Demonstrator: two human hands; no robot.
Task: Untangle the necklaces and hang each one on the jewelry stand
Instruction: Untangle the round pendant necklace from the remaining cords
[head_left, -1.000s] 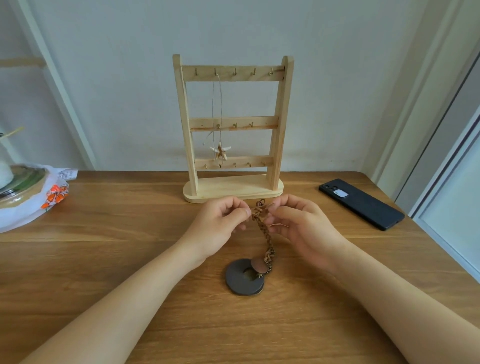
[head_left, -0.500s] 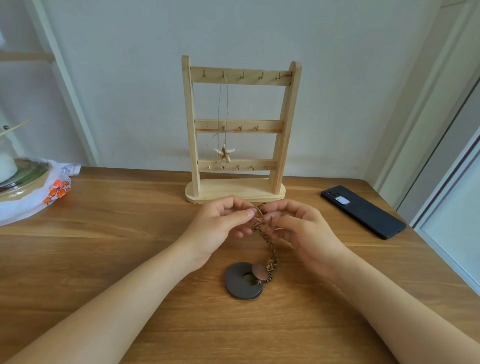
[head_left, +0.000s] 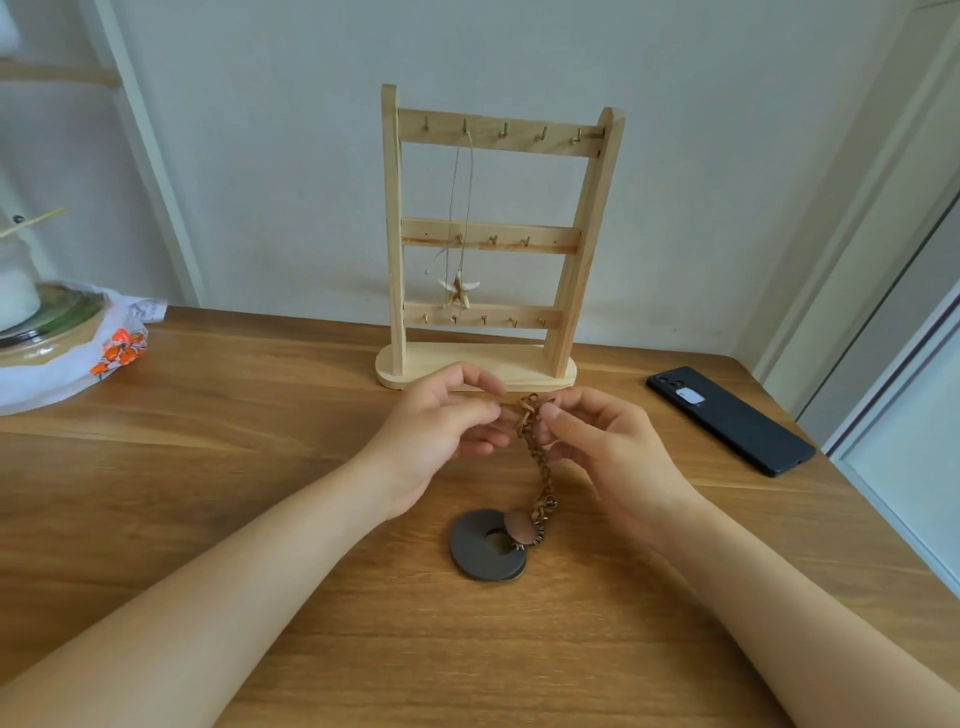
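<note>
left hand (head_left: 441, 431) and right hand (head_left: 608, 452) hold a tangled brown necklace (head_left: 537, 467), fingers (head_left: 485, 411) curled and pinching its top — just in front of the jewelry stand (head_left: 550, 239). its dark disc pendant (head_left: 475, 553) rests on the worktop (head_left: 260, 467); a starfish necklace (head_left: 458, 292) hangs on the stand.

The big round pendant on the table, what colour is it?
The pendant is dark grey; head view.

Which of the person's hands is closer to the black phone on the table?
Right. The right hand pinches the brown chain on the side toward the phone; the left hand pinches it from the chain's other side, farther away.
</note>
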